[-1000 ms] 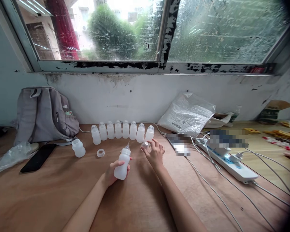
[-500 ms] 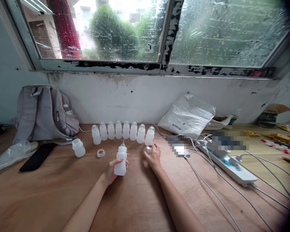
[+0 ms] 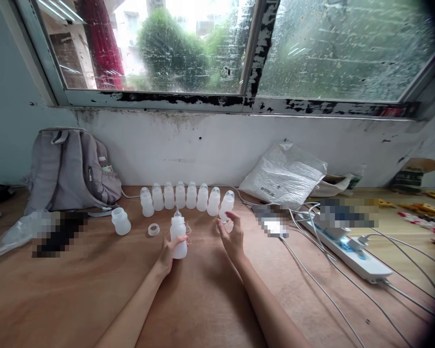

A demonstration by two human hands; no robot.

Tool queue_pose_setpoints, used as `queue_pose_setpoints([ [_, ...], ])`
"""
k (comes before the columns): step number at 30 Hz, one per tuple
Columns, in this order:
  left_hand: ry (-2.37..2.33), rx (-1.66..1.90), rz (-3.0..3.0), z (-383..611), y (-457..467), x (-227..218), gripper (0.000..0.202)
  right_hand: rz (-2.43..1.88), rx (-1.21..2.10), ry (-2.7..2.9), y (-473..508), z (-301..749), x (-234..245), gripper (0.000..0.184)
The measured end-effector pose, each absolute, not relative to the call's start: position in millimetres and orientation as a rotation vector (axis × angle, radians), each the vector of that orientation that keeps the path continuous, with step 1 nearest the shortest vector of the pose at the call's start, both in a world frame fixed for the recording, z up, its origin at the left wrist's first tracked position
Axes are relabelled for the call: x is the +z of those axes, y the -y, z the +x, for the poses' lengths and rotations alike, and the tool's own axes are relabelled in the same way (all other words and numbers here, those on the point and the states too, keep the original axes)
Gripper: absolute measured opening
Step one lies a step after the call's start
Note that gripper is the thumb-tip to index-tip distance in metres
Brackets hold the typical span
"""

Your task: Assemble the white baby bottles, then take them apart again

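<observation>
"What could go wrong from here?"
"I'd watch the right hand (image 3: 232, 238). The end bottle (image 3: 227, 203) of the row (image 3: 180, 197) stands just beyond it at twelve o'clock; a careless push forward might topple it. The clear cap (image 3: 227, 225), at the hand's eleven o'clock, could skid away if a fingertip clips it."
"Is it holding that cap?"
"Thumb and fingers are spread apart; I can't tell whether any of them touches it."
"And the left hand (image 3: 169, 250)?"
"Wrapped round the held bottle (image 3: 178, 234), which is upright, teat (image 3: 177, 212) pointing up. If that grip slackened, it might slip or tip."
"So where is the held bottle?"
"In the left hand, at its one o'clock; from the right hand, at nine, well apart. A ring (image 3: 153, 229) lies at the bottle's ten o'clock."
</observation>
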State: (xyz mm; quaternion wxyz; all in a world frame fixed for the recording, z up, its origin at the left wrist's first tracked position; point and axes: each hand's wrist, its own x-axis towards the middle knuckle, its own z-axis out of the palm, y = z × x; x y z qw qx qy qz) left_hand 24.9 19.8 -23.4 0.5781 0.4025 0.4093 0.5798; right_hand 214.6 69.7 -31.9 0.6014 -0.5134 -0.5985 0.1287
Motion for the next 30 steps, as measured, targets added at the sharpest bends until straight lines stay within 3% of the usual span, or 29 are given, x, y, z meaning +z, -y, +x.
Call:
queue_pose_setpoints([
  [4, -1.084, 1.319, 1.275, 31.3, -14.8, -28.8, 0.031, -0.928, 1.031, 1.232, -46.2, 181.0, -20.6, 0.038],
  [8, -1.072, 1.247, 1.414, 42.1, -5.6, -36.4, 0.041, -0.894, 1.418, 1.121, -31.4, 159.9, -18.9, 0.029],
  [14, -1.07, 1.022, 1.457, 46.5, -3.0, -23.1, 0.028, -0.82, 1.507, 1.057, -25.2, 162.8, -10.8, 0.016],
  [18, -0.692, 0.786, 1.074, 46.7, 5.4, -16.5, 0.02, -0.678, 1.617, 1.192, -21.3, 170.0, 5.8, 0.01],
  [20, -0.492, 0.728, 0.876, 46.2, 8.6, -18.2, 0.024, -0.64, 1.669, 1.256, -23.5, 174.7, 9.2, 0.026],
  [23, -0.309, 0.828, 0.7, 40.9, 5.3, -22.6, 0.032, -0.754, 1.557, 1.251, -35.1, 182.5, 0.5, 0.049],
  [26, -0.248, 1.019, 0.618, 30.1, -5.4, -24.2, 0.037, -0.965, 1.361, 1.169, -48.2, 187.9, -14.4, 0.042],
  [30, -0.377, 1.06, 0.646, 17.4, -15.3, -21.7, 0.042, -0.872, 1.474, 1.141, -50.3, 185.3, -19.5, 0.029],
])
